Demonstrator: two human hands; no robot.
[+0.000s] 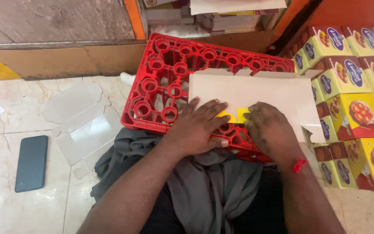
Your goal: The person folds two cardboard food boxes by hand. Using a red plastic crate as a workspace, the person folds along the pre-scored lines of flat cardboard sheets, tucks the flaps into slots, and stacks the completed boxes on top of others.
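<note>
Head view looks down on both hands pressed onto a flat cardboard blank point(256, 93) lying white side up on an upturned red plastic crate point(165, 78). Left hand point(200, 125) lies open, fingers spread flat over the blank's near edge; right hand point(270, 130) is just beside it, fingers curled down on the same edge — a red thread point(300, 165) circles its wrist. Well left of the left hand, a dark phone point(31, 163) lies on the floor; right of the right hand, yellow printed boxes point(360, 112) are stacked.

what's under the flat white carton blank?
The flat carton blank lies on an upturned red crate, both hands pressing its near edge. The crate's right part is covered.
</note>
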